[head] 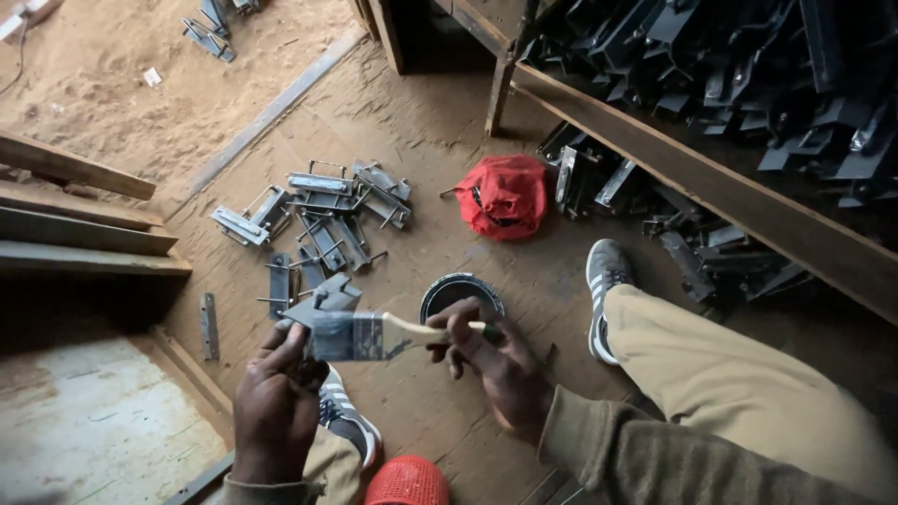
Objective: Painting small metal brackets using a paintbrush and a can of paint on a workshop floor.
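a round red perforated plastic object [407,482] sits nearest, at the lower edge, between the knees. the left hand [278,397] is closed around a small grey folded metal bracket [323,301], raised off the floor so its faces can be reached. the right hand [491,360] is wrapped around the pale wooden handle of a flat wide paintbrush [374,335], its dark bristles laid against the bracket. just beyond, a round open tin of black paint [460,292] is set on the brown plank floor [421,140], within easy dipping reach. farther off, a heap of unpainted grey metal brackets with bolts [323,220] and a crumpled red cloth bag [505,194] are seen; black-coated brackets [711,65] are stacked on a wooden shelf [711,187].
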